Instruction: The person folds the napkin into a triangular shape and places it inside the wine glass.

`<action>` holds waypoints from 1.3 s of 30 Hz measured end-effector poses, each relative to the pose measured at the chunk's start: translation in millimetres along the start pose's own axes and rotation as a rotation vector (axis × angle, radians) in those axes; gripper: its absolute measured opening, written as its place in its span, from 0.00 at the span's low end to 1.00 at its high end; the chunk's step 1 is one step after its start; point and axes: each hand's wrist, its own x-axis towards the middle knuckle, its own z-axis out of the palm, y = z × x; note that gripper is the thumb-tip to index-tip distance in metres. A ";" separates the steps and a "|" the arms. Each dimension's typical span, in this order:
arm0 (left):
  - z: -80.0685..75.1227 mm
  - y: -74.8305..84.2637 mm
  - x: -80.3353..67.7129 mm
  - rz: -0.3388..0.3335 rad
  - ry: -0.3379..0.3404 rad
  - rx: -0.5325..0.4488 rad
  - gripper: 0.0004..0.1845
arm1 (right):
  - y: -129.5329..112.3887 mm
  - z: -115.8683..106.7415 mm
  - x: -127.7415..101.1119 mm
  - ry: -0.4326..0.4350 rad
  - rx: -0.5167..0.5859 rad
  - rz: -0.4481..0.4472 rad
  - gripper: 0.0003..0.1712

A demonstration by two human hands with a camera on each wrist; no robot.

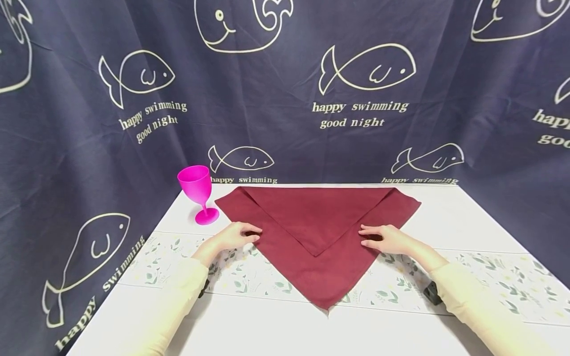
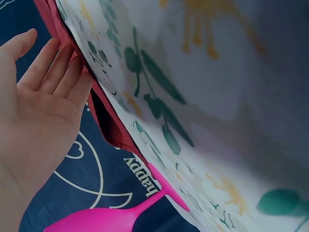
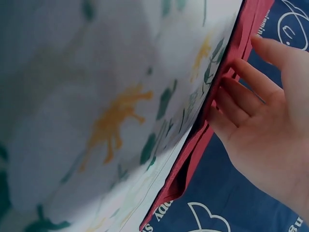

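A dark red cloth napkin (image 1: 294,212) lies on the table, a triangular flap folded down over it and one corner pointing toward me. At its left edge is my left hand (image 1: 231,236). In the left wrist view the fingers (image 2: 57,67) of that hand extend to the cloth's edge, the thumb apart from them. My right hand (image 1: 394,241) is at the opposite edge. The right wrist view shows its fingers (image 3: 241,94) fairly straight, tips at the red cloth (image 3: 190,157), thumb held away. Neither hand visibly pinches the fabric.
A bright pink goblet (image 1: 196,185) stands upright at the back left, beyond my left hand. The white table (image 1: 267,326) carries a leaf-patterned strip (image 1: 490,277) across its middle. Dark blue curtains (image 1: 285,118) with fish drawings surround the back and sides.
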 end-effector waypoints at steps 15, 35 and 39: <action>1.1 -0.1 0.0 0.048 0.022 -0.034 0.13 | 0.9 0.0 0.6 0.137 0.018 0.036 0.19; -1.1 4.3 -0.1 0.062 0.075 -0.050 0.09 | -1.7 -2.3 2.1 0.173 -0.004 0.038 0.11; -0.8 4.3 -0.3 0.056 0.082 -0.046 0.10 | -3.1 -1.4 2.7 0.151 0.000 0.039 0.14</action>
